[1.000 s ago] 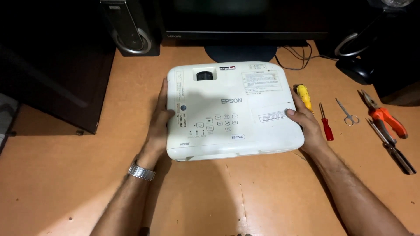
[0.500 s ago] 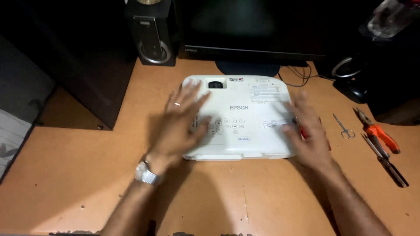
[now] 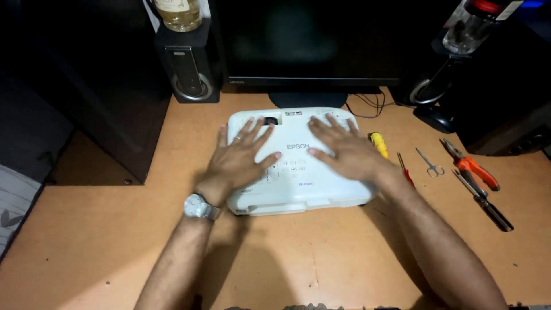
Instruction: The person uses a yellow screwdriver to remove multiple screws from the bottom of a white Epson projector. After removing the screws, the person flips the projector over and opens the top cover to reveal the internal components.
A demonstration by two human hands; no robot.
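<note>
A brown wooden desk is seen, with a dark screen at the top of the frame. A white projector is laid flat in the middle. The left hand and the right hand are pressed flat on its top, fingers spread wide, nothing gripped. A yellow screwdriver, small scissors and orange pliers are laid at the right.

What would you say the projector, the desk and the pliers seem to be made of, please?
Projector: probably moulded plastic, white and matt, with rounded edges and no glare. Desk: looks like bare fibreboard or a similar wood board, tan, dull, speckled, with no grain. Pliers: dark metal jaws, and orange handles that look rubber- or plastic-coated. Both hands lie flat on the projector.
</note>
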